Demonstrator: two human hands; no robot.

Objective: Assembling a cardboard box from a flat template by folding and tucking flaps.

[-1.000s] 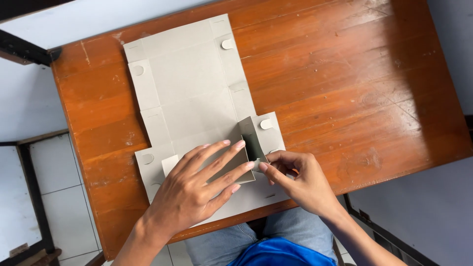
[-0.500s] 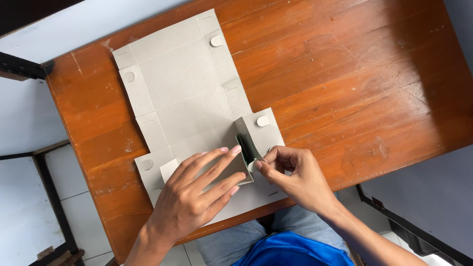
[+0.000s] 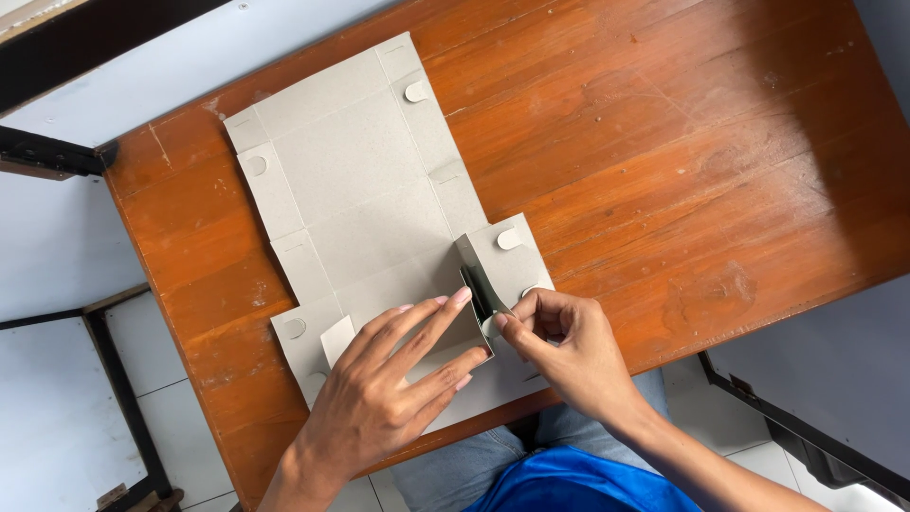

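A flat grey cardboard box blank, creased and with small round tabs along its edges, lies unfolded on a brown wooden table. My left hand presses flat on the blank's near panel, fingers spread and pointing right. My right hand pinches the raised side flap, which stands upright with its dark inner face showing. The fingertips of both hands meet at that flap.
The table's near edge runs just behind my wrists, above my lap in jeans and a blue shirt. White floor tiles and dark metal furniture frames lie to the left; another dark frame is at the lower right.
The side flap stands more upright under my right fingers. My left hand stays pressed on the near panel. The view has shifted slightly.
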